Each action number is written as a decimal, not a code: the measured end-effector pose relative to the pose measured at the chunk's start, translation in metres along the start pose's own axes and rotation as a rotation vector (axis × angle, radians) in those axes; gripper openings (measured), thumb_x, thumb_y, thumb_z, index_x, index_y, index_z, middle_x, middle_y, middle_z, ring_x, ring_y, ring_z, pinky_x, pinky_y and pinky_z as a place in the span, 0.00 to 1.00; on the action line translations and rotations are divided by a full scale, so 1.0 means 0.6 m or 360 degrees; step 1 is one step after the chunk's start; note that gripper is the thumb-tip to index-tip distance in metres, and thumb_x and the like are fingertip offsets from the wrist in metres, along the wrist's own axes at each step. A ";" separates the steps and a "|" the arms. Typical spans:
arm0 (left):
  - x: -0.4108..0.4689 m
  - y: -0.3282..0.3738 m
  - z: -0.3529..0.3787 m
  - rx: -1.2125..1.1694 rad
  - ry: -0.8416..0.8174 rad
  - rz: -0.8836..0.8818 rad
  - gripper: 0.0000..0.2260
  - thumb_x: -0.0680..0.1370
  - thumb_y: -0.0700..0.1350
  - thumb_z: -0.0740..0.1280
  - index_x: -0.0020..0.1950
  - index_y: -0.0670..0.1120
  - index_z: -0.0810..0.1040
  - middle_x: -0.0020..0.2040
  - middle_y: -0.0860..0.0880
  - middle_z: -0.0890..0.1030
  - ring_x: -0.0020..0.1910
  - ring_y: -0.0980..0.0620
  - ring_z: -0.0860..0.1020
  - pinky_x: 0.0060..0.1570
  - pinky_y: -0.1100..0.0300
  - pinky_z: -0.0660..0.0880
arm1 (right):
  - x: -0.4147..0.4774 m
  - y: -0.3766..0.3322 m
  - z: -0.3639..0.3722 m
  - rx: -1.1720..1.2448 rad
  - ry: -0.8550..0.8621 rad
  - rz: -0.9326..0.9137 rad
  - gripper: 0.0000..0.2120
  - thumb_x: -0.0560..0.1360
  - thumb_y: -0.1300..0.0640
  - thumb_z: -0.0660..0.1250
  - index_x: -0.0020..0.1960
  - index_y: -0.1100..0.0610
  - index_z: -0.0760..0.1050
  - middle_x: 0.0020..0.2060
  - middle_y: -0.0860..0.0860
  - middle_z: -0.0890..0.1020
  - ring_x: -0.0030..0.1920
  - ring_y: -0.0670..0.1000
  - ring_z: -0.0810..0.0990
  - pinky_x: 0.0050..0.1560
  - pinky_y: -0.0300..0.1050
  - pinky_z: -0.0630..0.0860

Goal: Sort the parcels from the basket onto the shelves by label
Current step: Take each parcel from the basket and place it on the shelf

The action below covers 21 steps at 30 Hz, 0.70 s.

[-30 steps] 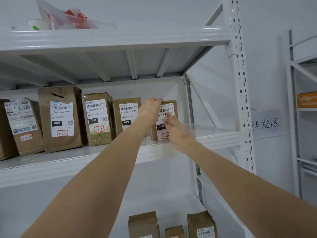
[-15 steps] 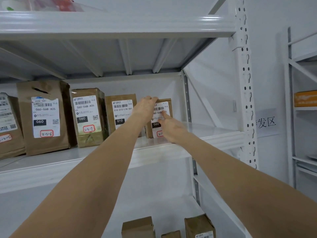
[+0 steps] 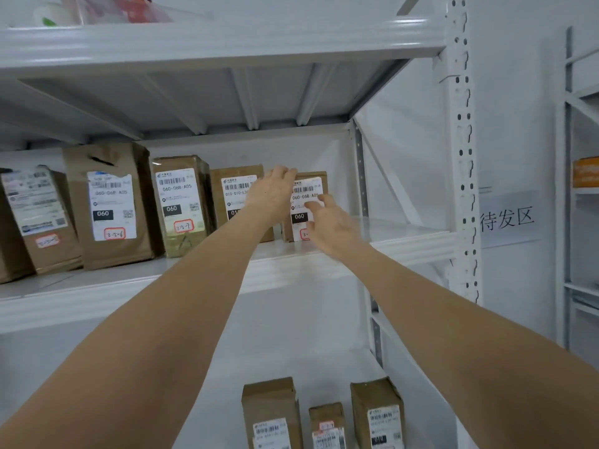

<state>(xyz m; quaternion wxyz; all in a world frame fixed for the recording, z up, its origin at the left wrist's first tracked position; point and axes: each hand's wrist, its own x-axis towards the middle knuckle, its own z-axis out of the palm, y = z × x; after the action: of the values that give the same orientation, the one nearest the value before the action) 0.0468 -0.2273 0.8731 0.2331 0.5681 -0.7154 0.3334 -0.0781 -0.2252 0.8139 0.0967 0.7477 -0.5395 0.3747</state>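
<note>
Parcels (image 3: pixel 111 205) stand upright along the middle shelf (image 3: pixel 129 293).

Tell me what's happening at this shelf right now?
A person is placing a small brown parcel at the right end of the row on the middle shelf. It stands upright, label facing out, beside the 010 parcel. The left hand lies against its upper left corner, and the right hand touches the label with straight fingers. Three more parcels stand on the lower shelf.
</note>
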 end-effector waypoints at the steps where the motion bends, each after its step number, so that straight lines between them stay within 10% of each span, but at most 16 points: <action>1: -0.017 0.005 -0.007 -0.0012 -0.0002 -0.0012 0.27 0.77 0.39 0.63 0.75 0.45 0.59 0.71 0.45 0.64 0.68 0.45 0.66 0.61 0.50 0.70 | -0.009 -0.002 -0.003 0.0005 0.0044 0.0002 0.21 0.79 0.56 0.59 0.72 0.52 0.65 0.72 0.53 0.62 0.67 0.57 0.69 0.63 0.52 0.70; 9: -0.181 0.037 -0.031 -0.0049 0.0042 -0.0181 0.20 0.78 0.38 0.59 0.70 0.43 0.65 0.66 0.45 0.68 0.62 0.45 0.71 0.46 0.55 0.71 | -0.120 -0.030 -0.004 0.0065 0.0266 -0.0120 0.25 0.77 0.56 0.63 0.72 0.53 0.63 0.73 0.55 0.59 0.73 0.57 0.58 0.70 0.50 0.58; 21: -0.435 0.128 0.041 -0.0216 -0.0460 -0.0217 0.26 0.78 0.39 0.60 0.75 0.47 0.58 0.70 0.46 0.63 0.67 0.45 0.67 0.57 0.51 0.71 | -0.379 0.000 0.048 -0.0023 -0.0093 0.0013 0.28 0.77 0.54 0.63 0.75 0.52 0.58 0.75 0.56 0.55 0.75 0.56 0.54 0.72 0.50 0.57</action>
<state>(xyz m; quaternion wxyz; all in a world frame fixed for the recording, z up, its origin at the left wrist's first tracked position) 0.0376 -0.0640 0.6546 0.1877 0.6402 -0.7222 0.1826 -0.0960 -0.0739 0.6426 0.0848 0.7555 -0.5478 0.3492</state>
